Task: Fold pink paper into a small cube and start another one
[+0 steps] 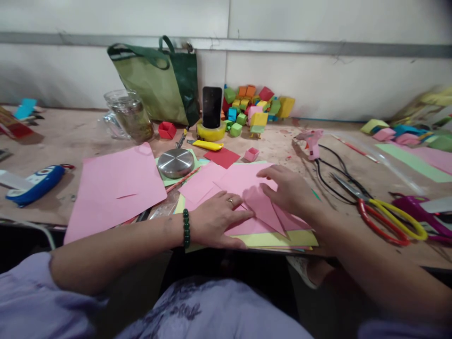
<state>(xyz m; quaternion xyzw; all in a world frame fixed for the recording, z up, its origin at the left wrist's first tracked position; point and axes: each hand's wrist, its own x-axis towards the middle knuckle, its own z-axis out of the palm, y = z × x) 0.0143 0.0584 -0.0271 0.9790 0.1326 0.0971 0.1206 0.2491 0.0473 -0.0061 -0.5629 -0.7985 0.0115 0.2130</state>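
Several pink paper pieces point(268, 218) lie over a stack of coloured sheets, with a yellow sheet point(271, 239) showing at the front edge. My left hand point(219, 219) rests flat on the pink paper, fingers spread, a ring and a green bead bracelet on it. To its right, my right hand point(282, 188) is over the pink paper with thumb and fingers bent but apart. Whether its fingertips touch the paper I cannot tell. Left of the stack is a large pink sheet point(113, 188) with a small slit.
Behind the stack are a round metal lid-like disc point(175, 163), a yellow cutter point(207, 145), a phone point(212, 107) and small paper boxes point(243, 106). A glass mug point(130, 115) stands left. At right lie a pink glue gun point(312, 142) with its cord and scissors point(384, 219).
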